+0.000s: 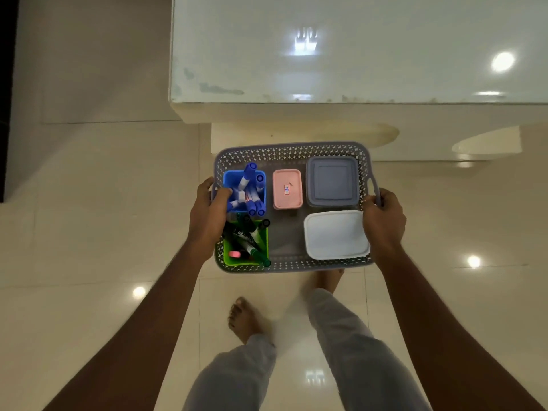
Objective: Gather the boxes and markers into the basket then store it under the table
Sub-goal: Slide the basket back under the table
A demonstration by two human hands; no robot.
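While the basket (292, 147) hangs between both hands, it sits level in the air above the tiled floor (89, 232), just in front of the near edge of the white counter (355, 48) and lower than its glossy top. The left grip (209, 212) is closed round the basket's left side, with the fingers curled over the rim and their tips reaching inside beside the blue holder (228, 178). The right grip (384, 216) is wrapped round the loop handle on the right side, knuckles outward.

Everything to be gathered lies inside the basket. In the far left corner the blue holder stands full of blue-capped markers (247, 176), which lean at different angles. Just nearer, in the near left corner, a green holder (237, 259) carries the green and black markers (252, 238) (one pink cap shows low among them), and a few of these tip out over its edge. A small pink box (287, 188) with a label on its lid stands in the middle toward the far wall. A grey-blue box (332, 181) fills the far right corner, and a white box (336, 234) lies just in front of it, against the right wall.

Below, the person's bare left foot (243, 318) rests on the floor, while the right foot (326, 281) is partly hidden by the basket's near edge. Light grey trousers (355, 351) cover both legs.
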